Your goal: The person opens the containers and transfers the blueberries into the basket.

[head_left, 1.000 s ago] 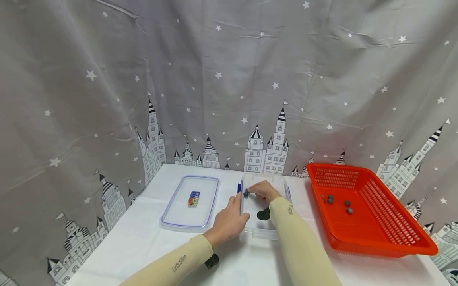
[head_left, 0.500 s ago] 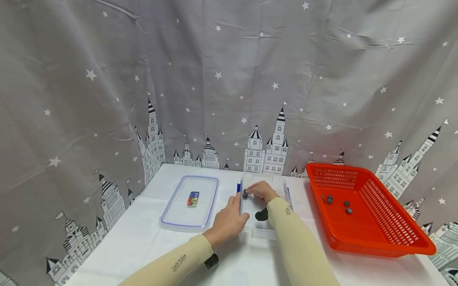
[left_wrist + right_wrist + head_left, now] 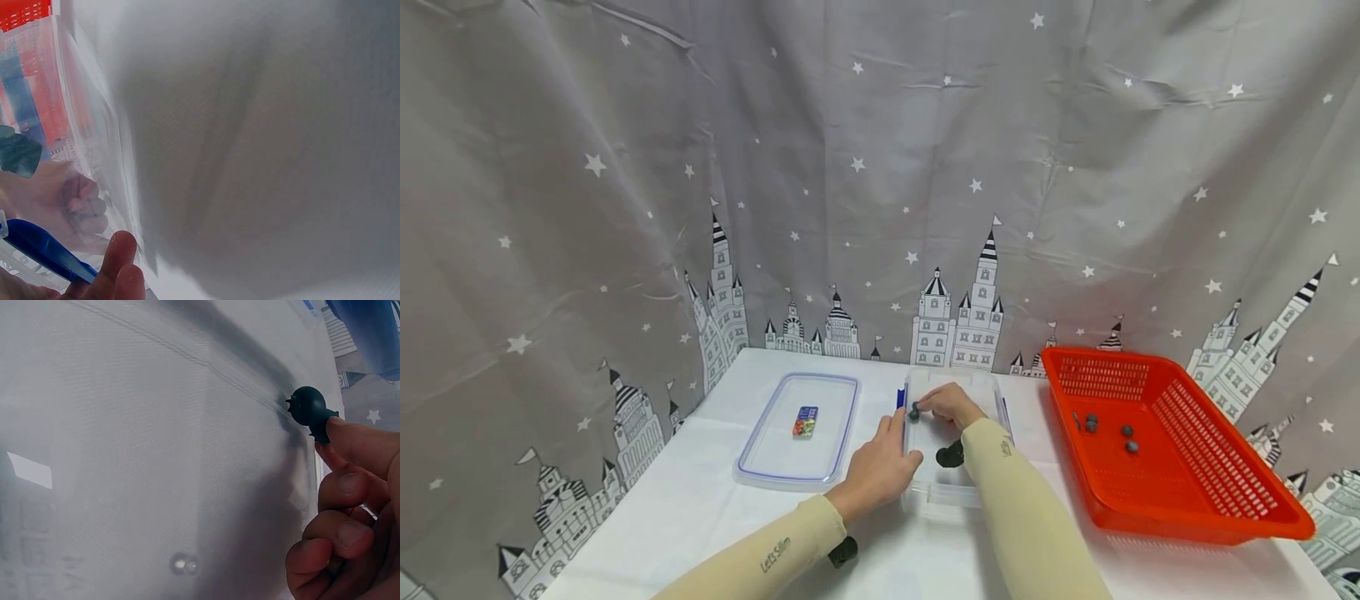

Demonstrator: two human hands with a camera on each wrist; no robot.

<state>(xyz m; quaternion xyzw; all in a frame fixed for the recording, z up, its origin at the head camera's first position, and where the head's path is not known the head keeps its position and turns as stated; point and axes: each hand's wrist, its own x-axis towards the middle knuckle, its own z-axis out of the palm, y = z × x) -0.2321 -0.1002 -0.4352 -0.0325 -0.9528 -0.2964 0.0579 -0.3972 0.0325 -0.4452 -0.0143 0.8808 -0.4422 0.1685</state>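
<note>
A clear plastic storage box [image 3: 951, 493] with blue side latches stands on the table in front of me. My right hand [image 3: 953, 403] reaches into it and pinches a dark blueberry [image 3: 324, 427] between thumb and index finger, the other fingers curled. Against that one sits a second blueberry [image 3: 306, 405], by the box's left wall. My left hand [image 3: 880, 465] holds the box's left side, thumb over the rim and fingers along the outside. In the left wrist view, its fingertips [image 3: 122, 250] are beside the blue latch [image 3: 44, 250].
To the left lies a clear lid [image 3: 793, 460] with a blue seal and a small colourful label [image 3: 805, 422]. An orange-red plastic basket [image 3: 1180, 492] on the right holds several blueberries [image 3: 1131, 447]. A grey castle-print curtain [image 3: 865, 208] hangs behind the table.
The pinched blueberry and right fingertips have shifted very slightly at the box's left wall. The left hand stays in place. The head view has tilted a little.
</note>
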